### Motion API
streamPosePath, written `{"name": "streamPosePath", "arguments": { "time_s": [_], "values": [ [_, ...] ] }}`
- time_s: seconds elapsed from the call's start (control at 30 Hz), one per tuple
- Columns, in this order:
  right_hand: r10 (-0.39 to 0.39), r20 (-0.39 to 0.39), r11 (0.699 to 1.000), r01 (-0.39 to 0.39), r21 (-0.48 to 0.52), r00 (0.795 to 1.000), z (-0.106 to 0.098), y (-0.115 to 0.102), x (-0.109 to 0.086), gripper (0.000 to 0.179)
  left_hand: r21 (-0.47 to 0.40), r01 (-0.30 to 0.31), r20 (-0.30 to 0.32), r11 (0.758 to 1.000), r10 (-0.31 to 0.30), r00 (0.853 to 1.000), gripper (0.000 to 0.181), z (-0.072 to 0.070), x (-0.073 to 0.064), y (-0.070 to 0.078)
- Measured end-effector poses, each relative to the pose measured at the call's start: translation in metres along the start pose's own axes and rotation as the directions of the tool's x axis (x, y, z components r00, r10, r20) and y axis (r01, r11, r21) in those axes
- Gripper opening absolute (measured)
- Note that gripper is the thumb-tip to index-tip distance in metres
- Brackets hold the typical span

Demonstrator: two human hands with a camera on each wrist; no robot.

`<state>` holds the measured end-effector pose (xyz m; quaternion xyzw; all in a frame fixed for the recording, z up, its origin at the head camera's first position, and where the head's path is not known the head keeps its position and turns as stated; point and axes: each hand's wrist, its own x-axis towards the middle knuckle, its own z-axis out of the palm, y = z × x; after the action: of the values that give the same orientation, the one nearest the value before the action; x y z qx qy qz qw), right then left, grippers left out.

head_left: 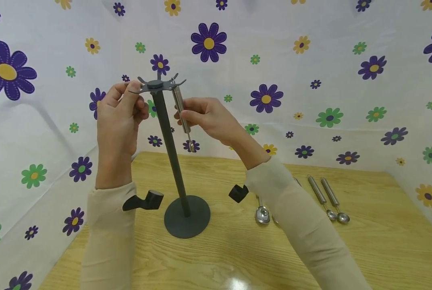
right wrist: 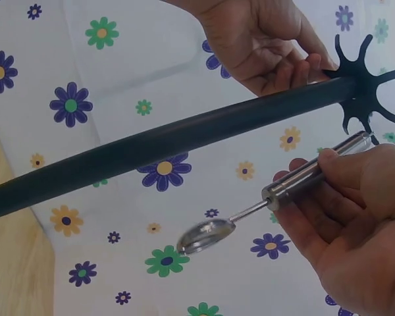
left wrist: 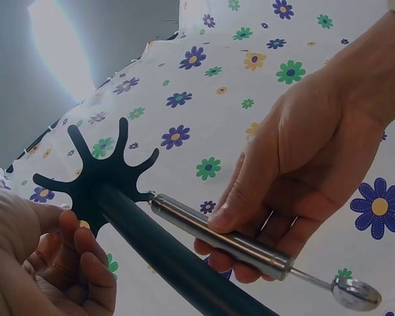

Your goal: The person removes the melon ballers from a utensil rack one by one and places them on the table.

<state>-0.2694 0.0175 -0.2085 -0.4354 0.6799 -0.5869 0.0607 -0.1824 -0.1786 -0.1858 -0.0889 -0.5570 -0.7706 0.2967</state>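
A dark metal stand point(head_left: 169, 147) with a round base and a ring of upturned hooks point(left wrist: 105, 172) on top stands upright on the table. At its top left, my left hand point(head_left: 119, 112) pinches one hook between thumb and fingers. To the right of the pole my right hand point(head_left: 210, 119) holds a small metal scoop point(right wrist: 296, 181) by its thick tubular handle, thumb on one side and fingers on the other. The scoop hangs bowl down, its handle end at a right-hand hook. Whether its loop is over that hook, I cannot tell.
On the wooden table point(head_left: 216, 249), right of the stand, lie two small round scoops point(head_left: 333, 199) and a larger scoop point(head_left: 262, 214). My right sleeve point(head_left: 295, 205) partly covers other metal utensils there. A flowered cloth point(head_left: 230, 76) hangs behind and at the sides.
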Motion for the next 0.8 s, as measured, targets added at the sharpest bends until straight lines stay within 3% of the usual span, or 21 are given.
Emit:
{"name": "streamPosePath", "arguments": {
  "time_s": [0.2, 0.43, 0.8],
  "values": [
    [0.016, -0.063, 0.994, -0.022, -0.103, 0.998, -0.013, -0.004, -0.003, 0.031, -0.004, 0.001, 0.009, 1.000, -0.001, 1.000, 0.022, 0.002, -0.002, -0.001],
    [0.082, -0.187, 0.996, -0.085, -0.008, 0.979, -0.034, -0.002, -0.013, 0.024, -0.001, 0.003, 0.006, 1.000, -0.003, 1.000, 0.023, 0.001, -0.002, -0.003],
    [0.261, -0.273, 0.963, -0.271, 0.003, 0.926, -0.065, 0.049, -0.070, 0.026, -0.015, 0.014, -0.002, 1.000, -0.014, 1.000, 0.025, 0.001, 0.000, -0.004]
  ]
}}
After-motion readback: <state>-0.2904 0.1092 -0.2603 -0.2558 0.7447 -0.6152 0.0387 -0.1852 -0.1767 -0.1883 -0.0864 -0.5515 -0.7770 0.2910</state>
